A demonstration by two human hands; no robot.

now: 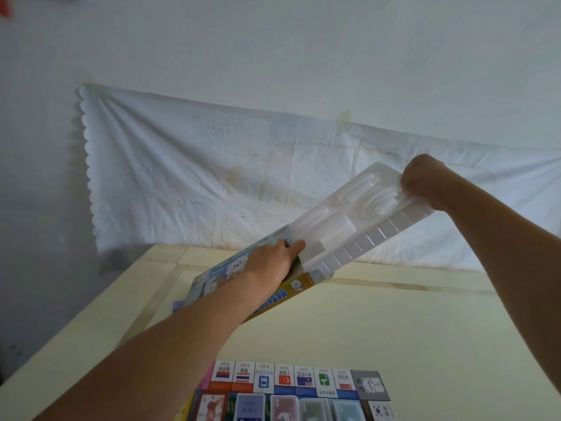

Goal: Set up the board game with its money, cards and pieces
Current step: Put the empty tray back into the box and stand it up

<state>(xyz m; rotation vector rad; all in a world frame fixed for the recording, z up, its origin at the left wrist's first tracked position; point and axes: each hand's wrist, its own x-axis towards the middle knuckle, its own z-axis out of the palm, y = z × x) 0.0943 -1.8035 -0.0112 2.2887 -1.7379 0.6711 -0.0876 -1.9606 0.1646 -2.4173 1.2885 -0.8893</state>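
White plastic tray [358,220], lower end inside tilted game box [226,268], far end pinched in right hand [425,181] grip; left hand [270,259] grip holding box mouth; game board [303,381] on desk [409,329], nearer than box.

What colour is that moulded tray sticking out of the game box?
White, slightly translucent. The tray, half out of the game box, shows best in the head view.

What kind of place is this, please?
Probably a room in a home, though I cannot be sure. A pale table stands against a white wall where a creased, stained cloth hangs; the left hand holds a game box and the right hand grips its plastic tray, beyond a laid-out game board.
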